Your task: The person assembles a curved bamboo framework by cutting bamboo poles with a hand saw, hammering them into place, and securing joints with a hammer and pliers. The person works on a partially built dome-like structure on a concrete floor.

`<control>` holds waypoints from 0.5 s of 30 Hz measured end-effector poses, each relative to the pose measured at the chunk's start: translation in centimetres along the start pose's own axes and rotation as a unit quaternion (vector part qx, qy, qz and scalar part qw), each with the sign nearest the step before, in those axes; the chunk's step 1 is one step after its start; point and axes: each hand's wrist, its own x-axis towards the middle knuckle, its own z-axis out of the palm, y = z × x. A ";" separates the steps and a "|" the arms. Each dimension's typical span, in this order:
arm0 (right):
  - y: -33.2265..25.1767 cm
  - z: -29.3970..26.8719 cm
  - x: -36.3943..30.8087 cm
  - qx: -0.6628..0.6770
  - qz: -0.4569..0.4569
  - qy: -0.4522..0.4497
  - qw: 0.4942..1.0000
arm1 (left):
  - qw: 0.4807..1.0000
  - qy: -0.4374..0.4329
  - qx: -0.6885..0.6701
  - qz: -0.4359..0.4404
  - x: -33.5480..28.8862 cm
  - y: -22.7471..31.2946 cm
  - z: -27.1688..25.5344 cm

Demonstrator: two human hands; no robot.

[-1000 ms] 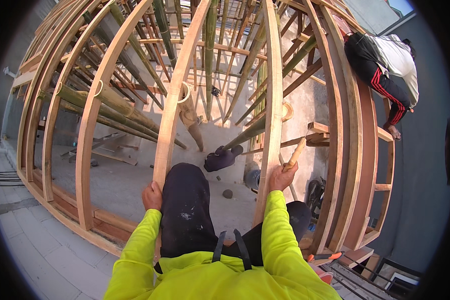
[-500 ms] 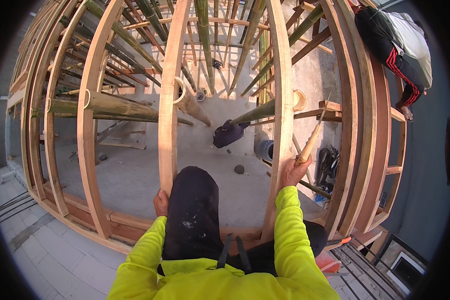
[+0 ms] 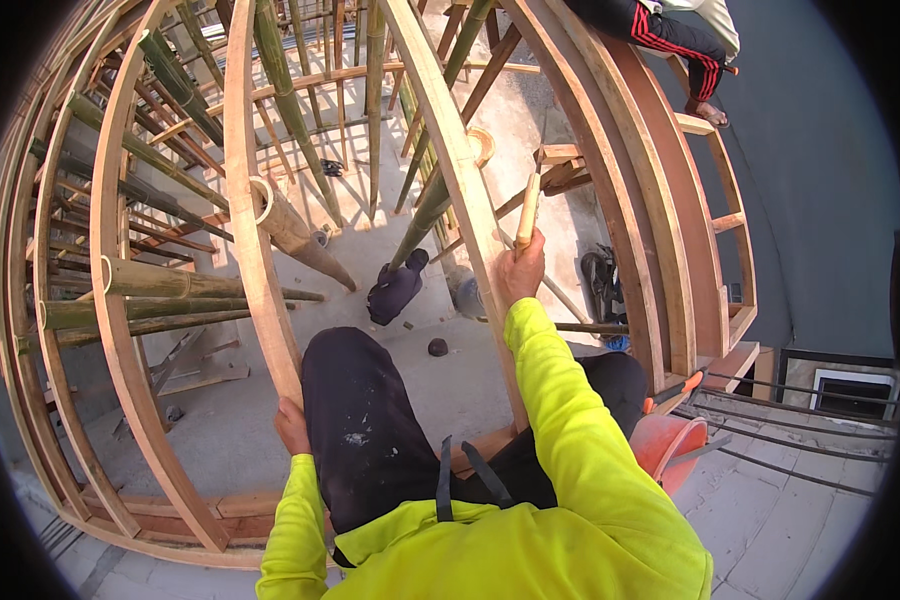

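"What's the largest thing here?"

"A timber framework, open between its members, with concrete floor well below. Take the right joist as landmark: it runs away from the person, its far end leaning left. The left joist lies to its left."

"Any room to move?"

"An open gap separates the two joists. Right of the right joist, another gap reaches to a curved timber, with a short crosspiece in view there."

"And the arms?"

"The right sleeve stretches forward, slanting up to the right joist. The left sleeve sits well left of it, reaching less far."

"The hands?"

"The right hand is at the right joist's right edge, its grip closed round a handle. The left hand is at the left joist's near part, beside the thigh; its fingers are mostly hidden, so I can't tell how closed that grip is."

"What's held?"

"A wooden-handled tool, just right of the right joist. Its long axis points away from the person, tilted slightly right, thin blade foremost."
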 end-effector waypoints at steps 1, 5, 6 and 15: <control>-0.4 0.1 -0.6 0.007 -0.012 0.004 1.000 | 1.000 0.001 0.023 0.000 -0.1 -0.4 -0.8; -1.3 0.5 -0.7 -0.016 -0.036 0.020 0.999 | 1.000 -0.012 0.017 0.001 0.6 -1.5 -1.3; -1.4 0.4 -0.9 -0.012 -0.029 0.009 0.999 | 1.000 -0.012 0.016 0.006 0.6 -1.4 -1.3; -1.1 -0.1 -0.3 -0.015 -0.052 -0.002 0.999 | 0.999 -0.038 -0.011 0.026 0.7 -0.9 -0.9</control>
